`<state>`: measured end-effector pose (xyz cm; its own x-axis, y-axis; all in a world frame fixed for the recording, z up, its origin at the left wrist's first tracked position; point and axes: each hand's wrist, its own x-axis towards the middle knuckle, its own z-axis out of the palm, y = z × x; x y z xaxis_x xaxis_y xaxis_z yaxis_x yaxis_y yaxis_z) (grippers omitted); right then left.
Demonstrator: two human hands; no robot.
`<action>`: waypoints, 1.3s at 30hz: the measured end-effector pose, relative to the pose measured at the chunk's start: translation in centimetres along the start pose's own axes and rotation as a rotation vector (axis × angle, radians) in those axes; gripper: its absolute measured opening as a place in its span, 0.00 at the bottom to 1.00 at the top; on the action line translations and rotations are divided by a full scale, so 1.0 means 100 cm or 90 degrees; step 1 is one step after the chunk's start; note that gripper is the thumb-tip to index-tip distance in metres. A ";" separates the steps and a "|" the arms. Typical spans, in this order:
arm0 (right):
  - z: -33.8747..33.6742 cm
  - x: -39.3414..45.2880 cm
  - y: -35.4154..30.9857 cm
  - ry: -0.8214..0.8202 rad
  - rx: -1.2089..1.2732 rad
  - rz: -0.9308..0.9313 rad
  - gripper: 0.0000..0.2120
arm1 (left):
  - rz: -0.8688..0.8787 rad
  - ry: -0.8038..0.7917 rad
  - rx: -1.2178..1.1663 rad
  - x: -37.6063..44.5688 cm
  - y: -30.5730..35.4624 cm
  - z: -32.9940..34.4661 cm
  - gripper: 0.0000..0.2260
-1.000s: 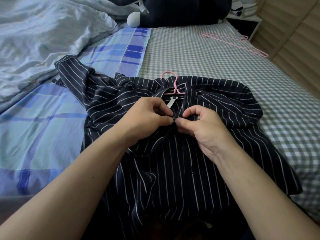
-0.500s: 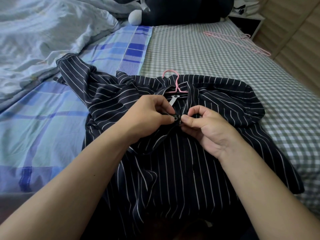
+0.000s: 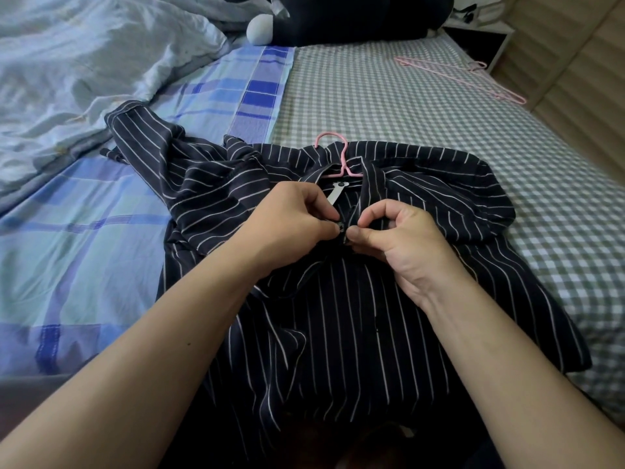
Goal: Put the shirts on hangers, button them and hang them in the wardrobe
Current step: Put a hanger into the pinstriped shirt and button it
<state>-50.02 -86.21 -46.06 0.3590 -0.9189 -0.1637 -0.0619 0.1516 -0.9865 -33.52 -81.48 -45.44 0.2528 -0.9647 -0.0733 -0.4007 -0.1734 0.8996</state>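
A dark navy shirt (image 3: 355, 316) with thin white stripes lies face up on the bed, collar away from me. A pink hanger (image 3: 333, 147) sits inside it, only its hook and neck showing above the collar. My left hand (image 3: 287, 225) pinches the left front edge just below the collar, with a small dark button (image 3: 341, 227) at its fingertips. My right hand (image 3: 395, 238) pinches the right front edge, thumb and forefinger pressed against the same spot. The two hands almost touch. A white label shows inside the neck.
Several spare pink hangers (image 3: 463, 77) lie on the grey checked sheet (image 3: 389, 106) at the far right. A rumpled pale blue duvet (image 3: 84, 69) fills the left, a blue plaid sheet (image 3: 84, 248) beneath it. A dark plush toy (image 3: 338, 18) lies at the bedhead. Wooden panelling (image 3: 575, 62) runs along the right.
Both hands stay at the top button. My right thumb and forefinger have shifted slightly on the edge, and the button now shows between the fingertips.
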 end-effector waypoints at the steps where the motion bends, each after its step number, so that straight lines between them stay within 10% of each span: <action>1: 0.000 0.000 0.000 0.000 -0.006 -0.007 0.12 | 0.002 0.005 0.010 0.000 0.001 0.001 0.05; 12: -0.008 0.003 -0.002 -0.086 -0.129 -0.069 0.12 | 0.021 0.010 0.081 0.002 0.000 -0.001 0.05; 39: 0.005 -0.004 0.008 0.091 -0.225 -0.086 0.10 | 0.145 0.075 0.170 -0.009 -0.005 0.015 0.08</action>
<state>-49.71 -85.57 -46.74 0.2546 -0.9670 -0.0058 -0.3483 -0.0861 -0.9334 -34.85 -80.79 -46.46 0.2239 -0.9579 0.1798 -0.6699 -0.0173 0.7422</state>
